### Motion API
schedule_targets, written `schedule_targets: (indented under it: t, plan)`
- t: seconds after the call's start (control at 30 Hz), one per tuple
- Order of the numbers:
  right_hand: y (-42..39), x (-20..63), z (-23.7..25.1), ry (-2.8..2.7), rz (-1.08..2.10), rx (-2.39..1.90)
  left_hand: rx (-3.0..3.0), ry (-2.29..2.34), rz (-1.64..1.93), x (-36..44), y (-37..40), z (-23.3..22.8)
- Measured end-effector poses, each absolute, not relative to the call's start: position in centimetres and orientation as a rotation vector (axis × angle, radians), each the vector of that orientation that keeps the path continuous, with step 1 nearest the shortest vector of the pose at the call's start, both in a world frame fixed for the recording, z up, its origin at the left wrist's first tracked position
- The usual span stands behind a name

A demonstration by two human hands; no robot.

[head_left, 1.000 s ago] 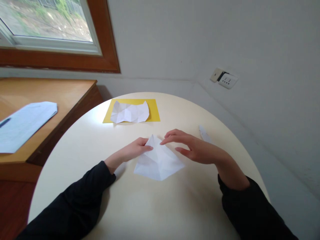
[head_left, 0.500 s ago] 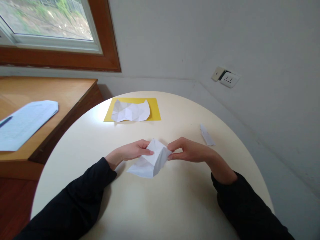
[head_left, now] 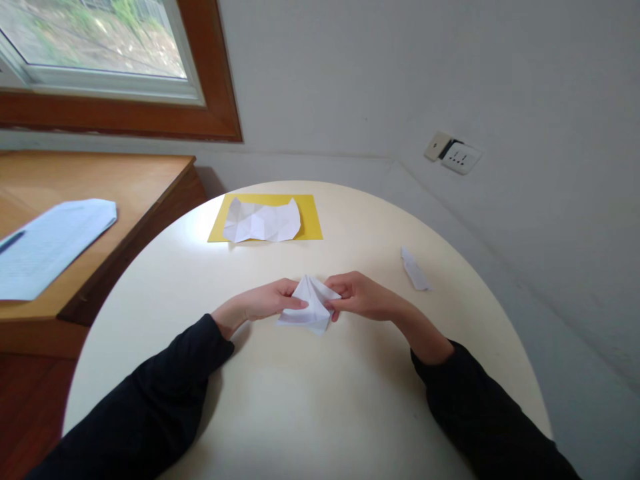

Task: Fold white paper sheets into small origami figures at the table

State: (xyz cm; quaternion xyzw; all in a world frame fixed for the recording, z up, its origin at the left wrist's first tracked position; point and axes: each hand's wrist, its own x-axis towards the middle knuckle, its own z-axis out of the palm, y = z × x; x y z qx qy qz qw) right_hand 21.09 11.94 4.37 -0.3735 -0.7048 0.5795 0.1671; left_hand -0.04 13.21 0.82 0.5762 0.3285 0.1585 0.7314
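Round cream table, near its middle: folded white paper, partly collapsed, pinched from both sides — left hand closed on its left edge, right hand closed on its right. Behind, toward the far rim: yellow sheet bearing a creased white sheet. Right of the hands, apart from them: small paper scrap. Left, beside the table: wooden desk with a printed page. On the wall: socket. Nothing lies between hands and paper.
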Motion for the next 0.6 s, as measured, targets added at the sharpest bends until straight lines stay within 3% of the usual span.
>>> schedule_targets:
  t: [0.6]
  plan:
    - [11.7,19.5,0.8,-1.645,1.568,-1.113,1.042,0.78,0.426,0.8,12.7,1.6]
